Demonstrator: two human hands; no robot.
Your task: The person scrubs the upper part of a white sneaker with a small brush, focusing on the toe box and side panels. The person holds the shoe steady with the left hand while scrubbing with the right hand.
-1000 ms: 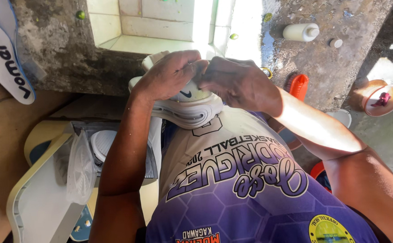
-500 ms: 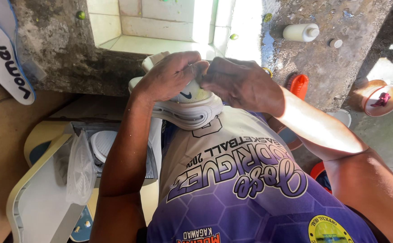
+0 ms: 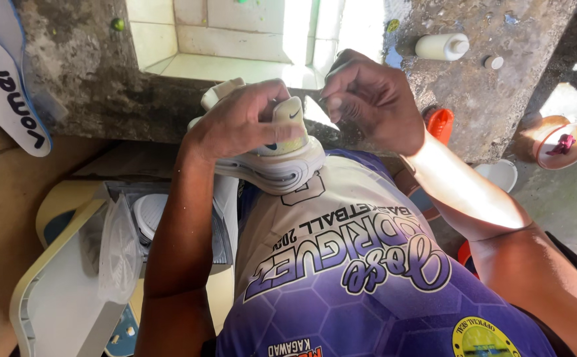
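The left hand (image 3: 239, 125) grips a white athletic shoe (image 3: 272, 162) from above, fingers (image 3: 269, 99) wrapped over its pale yellow-green tongue and collar, thumb side toward the chest. The shoe rests against the person's purple and white jersey (image 3: 341, 264), just below the edge of the rough concrete table (image 3: 473, 99). Its ribbed white sole faces the body, and its long axis runs roughly left to right across the view, with the toe end pointing toward the left arm and partly hidden behind the wrist.

The right hand (image 3: 374, 99) hovers just beside the shoe on its right, slightly higher, with the fingers (image 3: 335, 102) drawn narrow together in a pinch. Whether something thin is caught between them I cannot tell; nothing shows clearly there. The right hand does not appear to touch the shoe, though only a small gap lies between the fingertips and the tongue. So the shoe lies to the left of and just under the right fingertips, while the left hand is the 1 already holding it.

On the table sit a small white bottle (image 3: 442, 46) lying on its side and a small white cap (image 3: 493, 62) near it. A white insole (image 3: 4, 92) with dark lettering lies at the upper left. Below the left arm stands an open white box (image 3: 57, 291) with clear plastic in it. An orange object (image 3: 439, 124) shows behind the right wrist, and a round container (image 3: 563, 142) sits on the ground at the far right.
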